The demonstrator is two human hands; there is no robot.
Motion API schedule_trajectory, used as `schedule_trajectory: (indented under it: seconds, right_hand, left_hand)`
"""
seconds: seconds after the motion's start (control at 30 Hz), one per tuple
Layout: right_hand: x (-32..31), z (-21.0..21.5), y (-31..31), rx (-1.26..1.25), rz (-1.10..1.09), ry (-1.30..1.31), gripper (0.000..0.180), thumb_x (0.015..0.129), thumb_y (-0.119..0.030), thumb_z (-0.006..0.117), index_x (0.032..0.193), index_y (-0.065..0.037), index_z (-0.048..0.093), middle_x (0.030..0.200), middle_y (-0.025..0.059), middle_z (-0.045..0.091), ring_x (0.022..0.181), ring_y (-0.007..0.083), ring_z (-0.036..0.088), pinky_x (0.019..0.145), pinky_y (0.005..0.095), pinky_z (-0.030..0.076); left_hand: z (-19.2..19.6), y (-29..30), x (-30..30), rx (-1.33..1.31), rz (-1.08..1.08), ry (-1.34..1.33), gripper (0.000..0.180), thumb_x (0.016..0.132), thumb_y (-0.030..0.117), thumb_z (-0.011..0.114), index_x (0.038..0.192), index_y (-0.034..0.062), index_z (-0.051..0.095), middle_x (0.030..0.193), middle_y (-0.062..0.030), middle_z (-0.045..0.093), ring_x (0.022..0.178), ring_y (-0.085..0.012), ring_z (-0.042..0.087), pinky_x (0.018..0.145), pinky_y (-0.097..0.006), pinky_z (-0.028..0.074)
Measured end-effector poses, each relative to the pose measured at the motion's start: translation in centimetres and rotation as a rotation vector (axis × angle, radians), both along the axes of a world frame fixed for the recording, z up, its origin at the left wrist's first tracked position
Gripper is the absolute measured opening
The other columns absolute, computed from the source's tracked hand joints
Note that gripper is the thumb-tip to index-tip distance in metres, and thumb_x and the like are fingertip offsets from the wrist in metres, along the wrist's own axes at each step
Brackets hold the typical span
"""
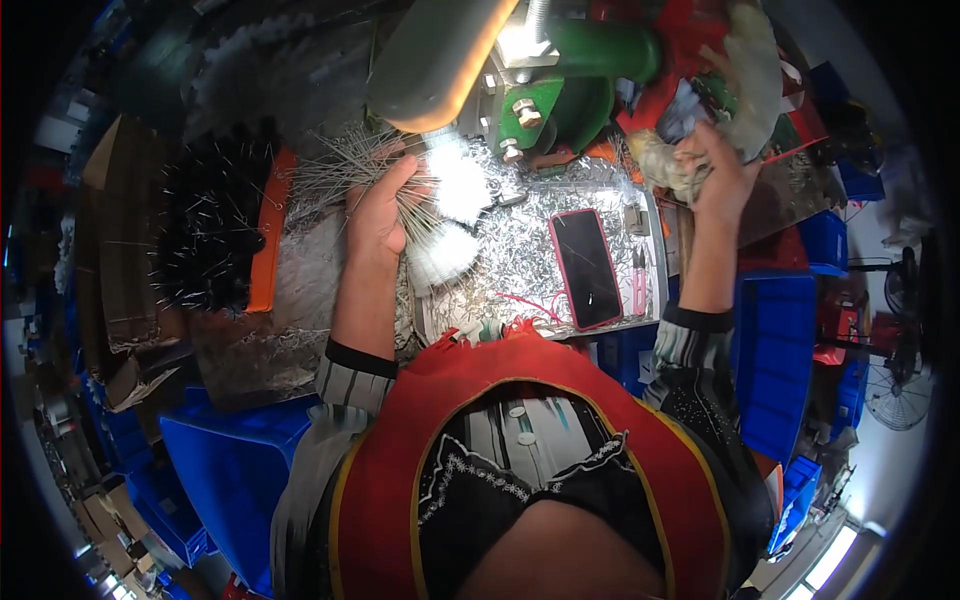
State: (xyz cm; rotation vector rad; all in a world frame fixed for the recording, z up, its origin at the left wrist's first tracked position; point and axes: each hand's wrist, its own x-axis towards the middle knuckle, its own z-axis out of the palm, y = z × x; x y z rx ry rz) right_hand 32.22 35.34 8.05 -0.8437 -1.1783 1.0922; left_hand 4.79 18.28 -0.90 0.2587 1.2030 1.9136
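Observation:
My left hand (pixel 378 215) is closed around a bunch of small brushes (pixel 440 255) with thin twisted-wire stems and white bristle heads. The stems fan out to the left past my fingers, and the heads lie to the right under a bright lamp. Over on the right, my right hand (pixel 722 175) is closed at a crumpled whitish cloth or glove (pixel 668 168), beside red and grey cloth. Its fingertips are partly hidden and slightly blurred. A green machine (pixel 545 112) with bolts stands between and beyond my hands.
Black-bristled wire brushes (pixel 210 220) fill an orange-sided bin (pixel 268 235) at left. A phone (pixel 586 268) and a pink-handled tool (pixel 639 280) lie in a shallow metal tray (pixel 430 325) strewn with wire clippings. The lamp housing (pixel 435 65) hangs overhead. Blue bins (pixel 775 350) stand on both sides.

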Motion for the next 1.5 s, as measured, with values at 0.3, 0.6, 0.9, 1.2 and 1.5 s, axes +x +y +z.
schedule_trajectory:
  seconds: [0.3, 0.6, 0.9, 1.2, 1.5]
  right_hand:
    - [0.6, -0.2, 0.4, -0.091, 0.126, -0.006, 0.019, 0.074, -0.003, 0.056, 0.056, 0.001, 0.050, 0.051, 0.0107, 0.047, 0.048, 0.0205, 0.050, 0.052, 0.0324, 0.044]
    - [0.9, 0.7, 0.9, -0.053, 0.119, -0.110, 0.014, 0.068, -0.008, 0.066, 0.071, 0.002, 0.055, 0.061, 0.0093, 0.056, 0.046, 0.0168, 0.054, 0.044, 0.0269, 0.043]
    - [1.3, -3.0, 1.8, -0.142, 0.212, 0.005, 0.024, 0.077, -0.005, 0.052, 0.054, -0.001, 0.046, 0.050, 0.0079, 0.042, 0.049, 0.0192, 0.045, 0.062, 0.0324, 0.043]
    - [0.4, 2.2, 0.0, -0.186, 0.094, -0.113, 0.022, 0.074, -0.006, 0.058, 0.055, 0.002, 0.050, 0.051, 0.0115, 0.048, 0.047, 0.0203, 0.048, 0.056, 0.0325, 0.044]
    - [0.2, 3.0, 0.2, -0.216, 0.096, -0.175, 0.017, 0.071, -0.005, 0.059, 0.057, 0.001, 0.051, 0.050, 0.0089, 0.048, 0.045, 0.0183, 0.048, 0.052, 0.0305, 0.043]
  left_hand:
    - [-0.6, 0.5, -0.3, 0.024, 0.016, -0.063, 0.024, 0.074, 0.002, 0.064, 0.097, 0.0027, 0.055, 0.082, -0.0103, 0.061, 0.067, -0.0176, 0.061, 0.052, -0.025, 0.050]
    - [-0.7, 0.6, -0.4, -0.003, 0.015, -0.055, 0.023, 0.075, 0.002, 0.064, 0.097, 0.0034, 0.055, 0.081, -0.0108, 0.062, 0.066, -0.0174, 0.061, 0.053, -0.026, 0.050]
    - [-0.1, 0.3, -1.1, 0.077, -0.164, -0.200, 0.029, 0.076, 0.000, 0.061, 0.103, 0.0033, 0.051, 0.087, -0.0135, 0.062, 0.076, -0.0196, 0.061, 0.063, -0.030, 0.052]
    - [0.1, 0.8, 0.0, 0.062, -0.045, -0.136, 0.031, 0.076, 0.003, 0.063, 0.105, 0.0023, 0.051, 0.090, -0.0120, 0.063, 0.082, -0.0184, 0.060, 0.070, -0.029, 0.049]
    - [0.4, 0.7, 0.1, 0.003, -0.028, -0.073, 0.032, 0.076, 0.004, 0.064, 0.106, 0.0018, 0.051, 0.091, -0.0117, 0.063, 0.082, -0.0173, 0.060, 0.071, -0.027, 0.048]
